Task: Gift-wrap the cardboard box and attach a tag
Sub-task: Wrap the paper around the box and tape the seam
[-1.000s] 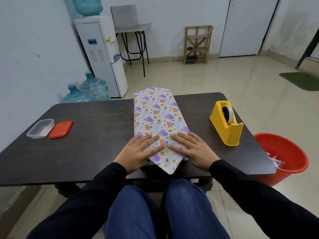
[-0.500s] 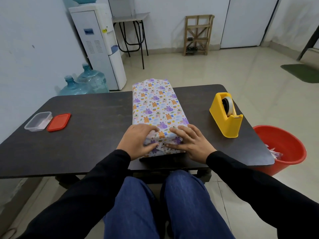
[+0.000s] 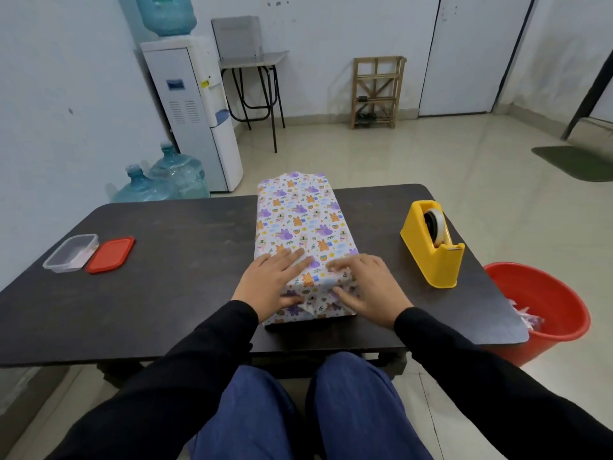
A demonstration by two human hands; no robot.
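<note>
Spread flat, the left hand (image 3: pixel 269 281) and right hand (image 3: pixel 369 288) hold down the box (image 3: pixel 298 220) end fold; taping likely follows, dispenser (image 3: pixel 431 257) mid-right.

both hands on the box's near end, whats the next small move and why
Probably hold the folded flap down with the left hand and reach the right hand to the tape dispenser on its side: no tape shows on that flap yet.
</note>
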